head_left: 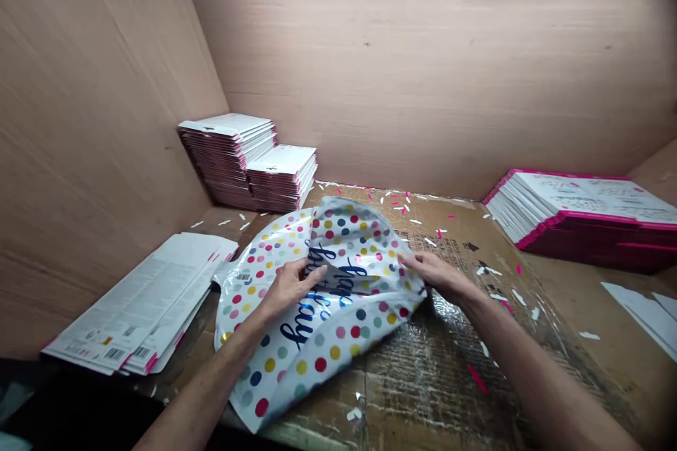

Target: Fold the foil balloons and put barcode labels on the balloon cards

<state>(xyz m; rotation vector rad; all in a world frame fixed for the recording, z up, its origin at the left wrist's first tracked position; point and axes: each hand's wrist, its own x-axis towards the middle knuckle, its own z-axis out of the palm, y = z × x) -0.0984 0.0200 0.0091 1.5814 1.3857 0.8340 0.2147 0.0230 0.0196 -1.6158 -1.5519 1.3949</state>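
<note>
Well, the foil balloon (322, 303) lies in front of the person on the cardboard-covered counter (402, 394), its small neck (225, 271) pointing left, toward the flat printed cards (142, 303). The folded shape stretches on a slant, from a pointed corner at the near left up toward the far right, and its blue lettering (sideways from this view) runs down toward the person. It is white and glossy, dotted in pink, red, yellow, teal and navy; creases cut through the words, and one part folds over another.

At the right edge, the right hand (436, 275) has a nearly closed grip, pinching the foil between thumb and fingers. The left hand (293, 285) is at the middle, fingers curled and thumb stretched along the crease, so its grip looks partly closed; whether it pinches the foil, I cannot tell.

Beyond, at the left, stands a stepped stack of cards (233, 162); at the far right are pink-edged packs (587, 218). White and pink scraps (489, 271) are scattered over the cardboard.
</note>
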